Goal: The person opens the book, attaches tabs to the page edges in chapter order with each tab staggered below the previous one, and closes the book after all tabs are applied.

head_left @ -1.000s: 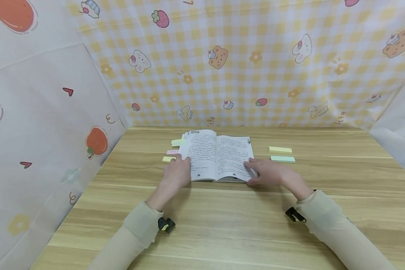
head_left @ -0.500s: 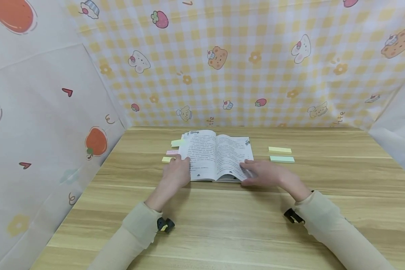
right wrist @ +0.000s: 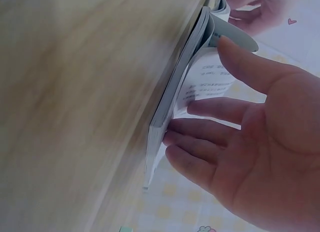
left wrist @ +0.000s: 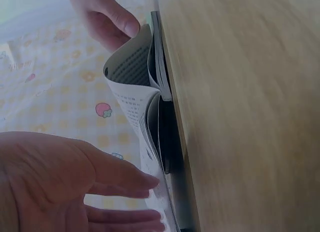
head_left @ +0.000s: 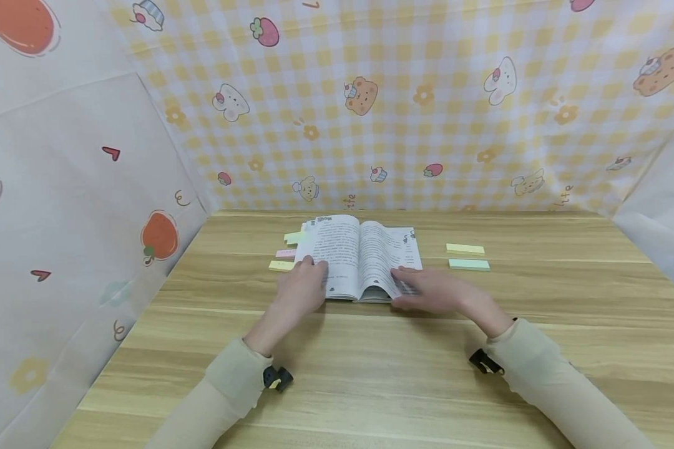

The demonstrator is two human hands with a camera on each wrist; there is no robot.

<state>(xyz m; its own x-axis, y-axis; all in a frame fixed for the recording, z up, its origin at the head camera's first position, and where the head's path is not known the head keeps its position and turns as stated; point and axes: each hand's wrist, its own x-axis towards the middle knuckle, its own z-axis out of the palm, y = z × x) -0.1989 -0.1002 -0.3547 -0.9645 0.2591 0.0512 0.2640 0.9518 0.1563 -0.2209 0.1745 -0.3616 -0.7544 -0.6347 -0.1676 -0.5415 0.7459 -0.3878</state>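
Two arms reach forward from the near edge, beige left sleeve (head_left: 224, 386) and beige right sleeve (head_left: 556, 380), each with a dark wrist device (head_left: 278, 378) on the inner side. Forearms angle in toward the middle over the wood-grain table (head_left: 371, 374).

Left hand (head_left: 303, 285): fingers straight, not clamped, resting at the lower left edge of the book. Right hand (head_left: 435, 290): fingers extended and a bit apart, thumb spread from them, fingertips against the lower right page; not gripping.

1 open book (head_left: 339, 255) lies between the two hands, extending just beyond them toward the wall, printed text on both sides. On the right half, a leaf (head_left: 374, 255) is bowed up, its bottom edge arched off the pages beneath; both wrist views show the curl too.

Strips at the book's left edge: 1 pink strip (head_left: 285, 253), 1 yellow strip (head_left: 281, 266), plus pale yellow-green paper (head_left: 294, 237) above, one piece or two, can't tell. Right of the book, apart from it: 2 strips on the table, 1 mint-green strip (head_left: 468, 264), and beyond it 1 pale yellow strip (head_left: 465, 249).

Back: yellow gingham cloth (head_left: 399, 137) with cartoon prints.
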